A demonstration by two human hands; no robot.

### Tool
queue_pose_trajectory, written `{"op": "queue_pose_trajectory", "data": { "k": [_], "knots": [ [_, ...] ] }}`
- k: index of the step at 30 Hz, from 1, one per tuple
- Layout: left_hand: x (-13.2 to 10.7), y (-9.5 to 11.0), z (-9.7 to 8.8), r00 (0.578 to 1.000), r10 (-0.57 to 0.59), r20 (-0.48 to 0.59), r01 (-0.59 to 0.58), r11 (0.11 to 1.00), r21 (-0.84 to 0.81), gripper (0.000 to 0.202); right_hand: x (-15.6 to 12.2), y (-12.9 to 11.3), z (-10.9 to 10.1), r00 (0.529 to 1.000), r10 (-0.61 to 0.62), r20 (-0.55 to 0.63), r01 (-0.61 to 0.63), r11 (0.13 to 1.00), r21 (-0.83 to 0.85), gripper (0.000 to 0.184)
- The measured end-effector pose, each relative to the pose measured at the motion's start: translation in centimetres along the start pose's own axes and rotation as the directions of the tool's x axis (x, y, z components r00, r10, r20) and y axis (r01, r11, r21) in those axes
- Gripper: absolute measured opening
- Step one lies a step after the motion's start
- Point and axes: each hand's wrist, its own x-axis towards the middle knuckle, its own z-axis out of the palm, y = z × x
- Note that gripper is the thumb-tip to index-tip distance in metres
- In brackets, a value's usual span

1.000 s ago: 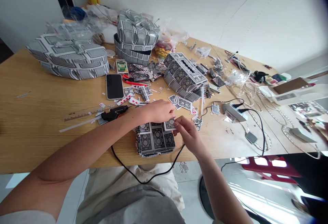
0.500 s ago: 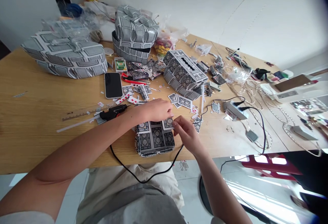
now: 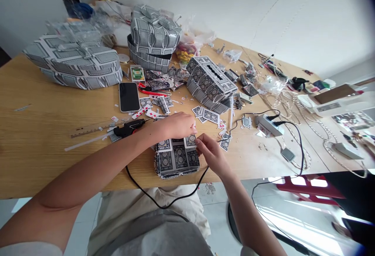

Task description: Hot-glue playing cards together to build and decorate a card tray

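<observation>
A small box (image 3: 180,158) covered with black-and-white patterned playing cards sits at the table's front edge before me. One playing card (image 3: 190,141) lies over the right part of its top. My left hand (image 3: 182,125) reaches across the box's far side, fingers curled closed at the card's upper end. At that card's right edge, my right hand (image 3: 211,152) pinches with thumb and forefinger. Another card (image 3: 164,145) rests on the box's top left. The far part of the box is hidden under my left hand.
A black glue gun (image 3: 129,128) lies left of the box, its cable looping over the table edge. Behind are a phone (image 3: 129,97), loose cards, a red cutter (image 3: 152,91) and a larger card-covered box (image 3: 211,82). A power strip (image 3: 269,126) stands to the right.
The card has shifted slightly left and down onto the box top. My right hand has moved a little left with it; my left hand is nearly still.
</observation>
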Motion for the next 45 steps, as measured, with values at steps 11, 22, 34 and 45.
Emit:
{"op": "queue_pose_trajectory", "data": {
  "k": [11,22,34,45],
  "knots": [
    [-0.23,0.28,-0.09,0.999,-0.041,0.012,0.041,0.998,0.041,0.029,-0.10,-0.03,-0.03,1.000,-0.017,0.007,0.017,1.000,-0.019,0.053],
    [-0.45,0.48,-0.12,0.998,-0.070,-0.004,0.070,0.997,0.040,0.027,-0.23,0.06,0.03,0.998,0.056,-0.004,-0.056,0.998,-0.018,0.058],
    [-0.28,-0.02,0.31,0.992,-0.076,-0.098,0.082,0.995,0.053,0.024,-0.07,-0.09,0.29,0.997,0.074,0.001,-0.074,0.996,0.043,0.056],
    [-0.32,-0.42,0.03,0.985,-0.096,-0.144,0.106,0.992,0.062,0.032,0.59,-0.24,0.83,0.997,0.061,-0.050,-0.056,0.994,0.094,0.055]
  ]
}}
